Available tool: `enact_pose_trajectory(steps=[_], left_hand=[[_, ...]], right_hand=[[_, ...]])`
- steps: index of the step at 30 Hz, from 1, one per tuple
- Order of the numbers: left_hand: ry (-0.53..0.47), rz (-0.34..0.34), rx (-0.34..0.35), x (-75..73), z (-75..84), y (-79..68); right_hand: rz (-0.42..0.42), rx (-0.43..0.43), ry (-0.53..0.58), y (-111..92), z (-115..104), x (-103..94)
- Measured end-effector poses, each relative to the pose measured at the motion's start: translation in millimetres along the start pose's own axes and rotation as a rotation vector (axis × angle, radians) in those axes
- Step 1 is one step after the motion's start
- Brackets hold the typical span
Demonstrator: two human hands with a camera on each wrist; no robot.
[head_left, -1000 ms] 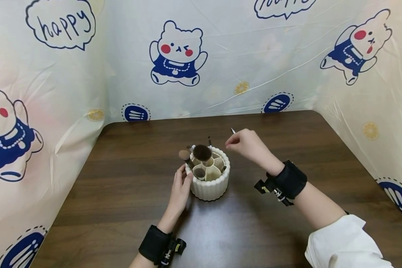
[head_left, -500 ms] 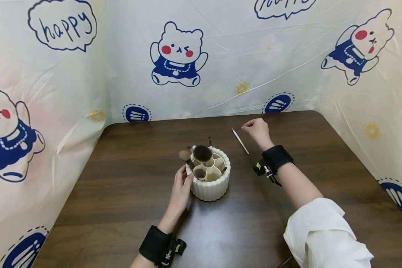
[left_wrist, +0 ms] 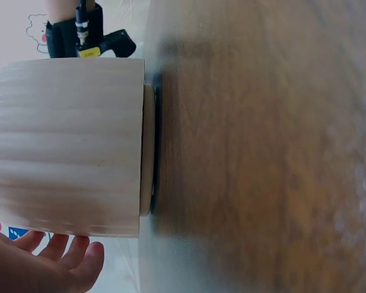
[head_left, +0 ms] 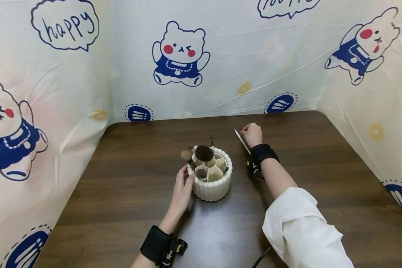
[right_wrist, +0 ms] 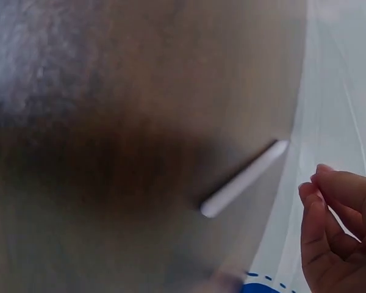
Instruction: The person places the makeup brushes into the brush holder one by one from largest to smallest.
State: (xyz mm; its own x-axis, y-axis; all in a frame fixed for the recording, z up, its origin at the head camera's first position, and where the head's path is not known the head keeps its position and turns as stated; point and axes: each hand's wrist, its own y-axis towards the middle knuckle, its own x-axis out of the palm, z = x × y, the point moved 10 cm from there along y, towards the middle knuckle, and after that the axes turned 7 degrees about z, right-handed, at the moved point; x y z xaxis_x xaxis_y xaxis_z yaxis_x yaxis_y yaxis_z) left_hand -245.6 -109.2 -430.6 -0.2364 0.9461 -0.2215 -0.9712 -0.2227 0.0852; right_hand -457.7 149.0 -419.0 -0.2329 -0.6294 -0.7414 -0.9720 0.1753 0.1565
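Note:
A round white fluted brush holder (head_left: 210, 190) stands on the table with makeup brushes (head_left: 204, 153) in some of its compartments. My left hand (head_left: 182, 188) rests against its left wall; in the left wrist view the fingertips (left_wrist: 78, 244) touch the side. Right of the holder, a slim white pen-shaped stick (head_left: 242, 140) with a pointed end lies on the table. My right hand (head_left: 252, 134) is just beyond it, fingers curled. In the right wrist view, thumb and fingertips meet with nothing seen between them, apart from the stick (right_wrist: 247, 178).
The brown wooden table (head_left: 127, 208) is bounded by a printed cloth (head_left: 127, 67) at the back and sides. A black cable (head_left: 262, 257) comes out beside the white right sleeve (head_left: 298, 223). Black camera bands are on both wrists.
My right hand has left the white stick, moved back and right, then returned slightly closer to it. More of the stick came into sight. My left hand and the holder have stayed put.

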Motion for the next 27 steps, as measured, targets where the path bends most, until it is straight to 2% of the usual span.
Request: enact_pose_trajectory(steps=[1,7,8,15,27], left_hand=[[-0.003,0.002,0.000,-0.1,0.2,0.1],[0.003,0.004,0.023,-0.5,2.0,0.2],[0.006,0.004,0.028,-0.7,2.3,0.2],[-0.001,-0.002,0.005,-1.1,0.1,0.6],[0.014,-0.009,0.016,-1.8,0.2,0.0]], right_hand=[[0.020,-0.020,0.006,4.9,3.3,5.1],[0.045,-0.010,0.000,10.2,5.7,18.9],[0.026,0.006,-0.015,6.1,1.4,18.4],[0.004,-0.024,-0.070,4.0,-9.0,28.4],[-0.004,0.023,-0.182,4.4,-7.1,37.0]])
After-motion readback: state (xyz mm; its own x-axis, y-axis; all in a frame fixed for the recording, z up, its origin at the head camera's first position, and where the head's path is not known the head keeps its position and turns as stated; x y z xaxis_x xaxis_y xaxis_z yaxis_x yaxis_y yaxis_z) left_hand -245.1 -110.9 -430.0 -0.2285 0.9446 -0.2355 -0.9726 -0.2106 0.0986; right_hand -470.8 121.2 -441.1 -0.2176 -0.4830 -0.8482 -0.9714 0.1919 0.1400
